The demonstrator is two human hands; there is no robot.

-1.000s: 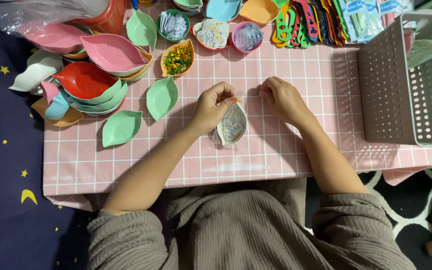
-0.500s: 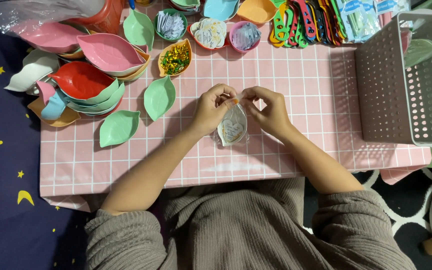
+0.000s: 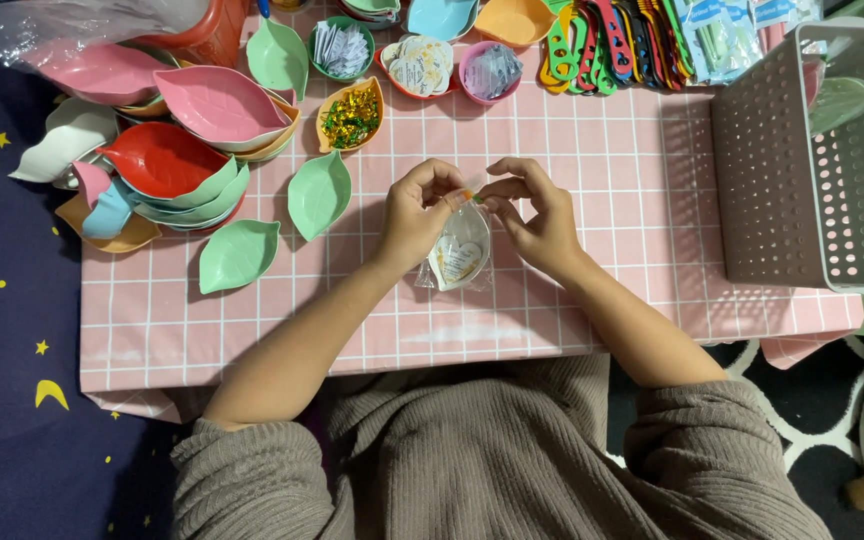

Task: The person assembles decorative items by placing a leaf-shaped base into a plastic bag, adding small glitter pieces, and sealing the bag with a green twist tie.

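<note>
A low table (image 3: 552, 330) under a pink checked cloth fills the middle of the frame, with a dark blue fabric printed with yellow stars and moons (image 3: 2, 330) down the left edge and a black-and-white patterned rug (image 3: 802, 380) at lower right. At the right edge stands a pale perforated plastic basket (image 3: 792, 170), a green leaf-shaped dish (image 3: 837, 100) showing inside it.

At upper left, leaf-shaped dishes sit piled in stacks: a pink one (image 3: 217, 105) on top of one pile, a red one (image 3: 157, 160) on another, white and orange ones at the table's left edge. Two loose green leaf dishes (image 3: 239, 255) (image 3: 319, 193) lie on the cloth just left of centre, a third (image 3: 278, 55) higher up. Along the top edge, a small orange leaf dish (image 3: 352, 115) holds gold and green glittery bits, a green bowl (image 3: 342, 48) holds pale wrapped pieces, a red bowl (image 3: 417, 65) holds round printed tokens, and a pink bowl (image 3: 492, 72) holds bluish wrapped pieces. Colourful plastic clips (image 3: 602, 40) lie fanned at the top.

At centre, a small leaf dish in a clear bag (image 3: 459, 255) rests on the cloth. The left hand (image 3: 422, 215) and right hand (image 3: 537, 215) meet just above it, fingers narrowed, pinching the bag's top together with a small orange-green bit (image 3: 474, 195).
</note>
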